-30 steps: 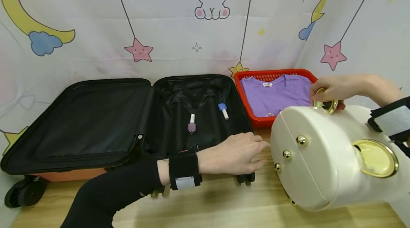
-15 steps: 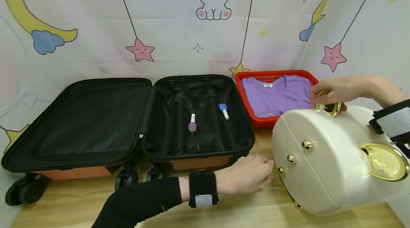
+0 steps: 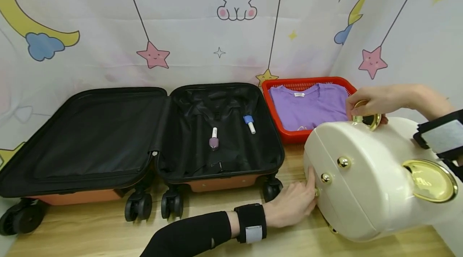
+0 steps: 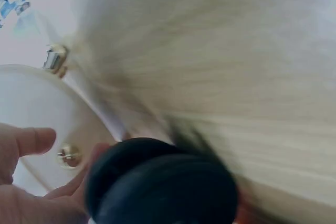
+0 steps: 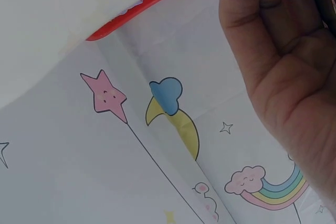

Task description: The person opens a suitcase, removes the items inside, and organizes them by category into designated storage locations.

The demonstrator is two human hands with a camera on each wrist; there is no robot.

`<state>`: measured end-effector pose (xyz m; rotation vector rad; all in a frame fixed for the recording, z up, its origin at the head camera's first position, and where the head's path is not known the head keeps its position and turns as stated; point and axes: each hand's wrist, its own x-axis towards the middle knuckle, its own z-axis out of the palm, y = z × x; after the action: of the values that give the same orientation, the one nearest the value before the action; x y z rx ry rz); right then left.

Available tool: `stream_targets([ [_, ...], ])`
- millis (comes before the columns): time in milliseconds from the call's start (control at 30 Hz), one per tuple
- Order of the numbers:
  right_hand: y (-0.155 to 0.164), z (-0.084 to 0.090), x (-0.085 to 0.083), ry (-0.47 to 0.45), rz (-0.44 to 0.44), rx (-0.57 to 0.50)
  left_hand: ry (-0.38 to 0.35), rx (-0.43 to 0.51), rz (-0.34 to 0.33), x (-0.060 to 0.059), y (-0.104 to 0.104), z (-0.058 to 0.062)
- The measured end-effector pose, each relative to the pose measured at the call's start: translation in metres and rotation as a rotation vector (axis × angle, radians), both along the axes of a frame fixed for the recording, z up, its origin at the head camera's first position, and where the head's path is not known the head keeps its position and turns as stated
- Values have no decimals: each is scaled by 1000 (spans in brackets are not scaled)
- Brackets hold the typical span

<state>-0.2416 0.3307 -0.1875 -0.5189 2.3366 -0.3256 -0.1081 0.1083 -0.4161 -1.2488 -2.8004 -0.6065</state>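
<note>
A glossy cream cosmetic case (image 3: 380,180) with gold fittings stands at the right in the head view. My right hand (image 3: 376,102) grips the gold ring handle (image 3: 376,122) on its top. Several round gold knobs (image 3: 326,178) show on its left end. My left hand (image 3: 293,204) is at that end, index finger extended along the cream surface, fingers beside the lowest knob. In the left wrist view, the left thumb (image 4: 37,141) and fingers are spread on either side of a gold knob (image 4: 69,156). The right wrist view shows the right hand's palm (image 5: 294,93); its fingertips are cut off.
An open black-lined suitcase (image 3: 97,140) lies to the left on wheels (image 3: 272,188), one close to the left hand. Inside are a purple nail polish bottle (image 3: 214,143) and a blue one (image 3: 248,119). A red basket (image 3: 291,136) with a purple shirt (image 3: 307,106) stands behind the case.
My left hand has moved down from over the suitcase edge, then right to the case's left end. The right hand keeps its hold on the handle; the case has barely moved.
</note>
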Motion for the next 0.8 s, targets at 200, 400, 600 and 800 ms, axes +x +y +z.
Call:
stream_targets([
  [200, -2, 2, -1, -3, -1, 3, 52, 33, 21, -2, 5, -7],
  [400, -2, 4, -1, -3, -14, 8, 181, -15, 34, -5, 7, -8],
  [600, -1, 3, -1, 8, -17, 12, 296, -64, 40, -7, 9, -7],
  [800, 1, 1, -2, 4, -9, 12, 323, -41, 18, -9, 9, -12],
])
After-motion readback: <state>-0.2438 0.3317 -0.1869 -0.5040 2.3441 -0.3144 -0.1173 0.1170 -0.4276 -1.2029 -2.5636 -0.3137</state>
